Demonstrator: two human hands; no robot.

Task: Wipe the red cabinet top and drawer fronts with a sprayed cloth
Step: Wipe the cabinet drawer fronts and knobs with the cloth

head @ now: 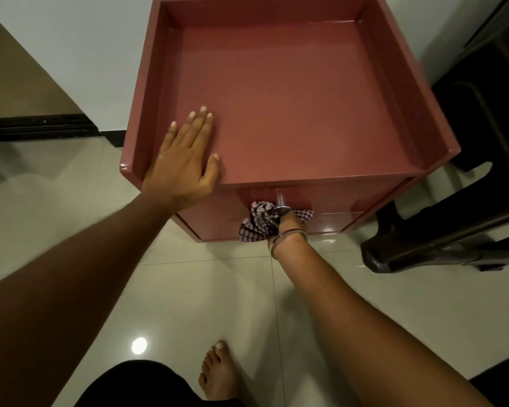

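The red cabinet (291, 92) stands against the white wall, its top a shallow tray with raised rims. My left hand (185, 160) lies flat, fingers spread, on the near left corner of the top. Below the front edge my right hand (290, 223), with bangles on the wrist, is shut on a checked cloth (257, 220) pressed against the upper drawer front (329, 198). The cloth bunches just under the drawer's round metal knob (281, 204). Most of my right hand's fingers are hidden behind the cloth.
A dark plastic stool (453, 230) stands close to the cabinet's right side. Glossy pale floor tiles (188, 289) lie in front, with my bare foot (218, 374) on them. A doorway with a dark threshold (41, 127) opens at the left.
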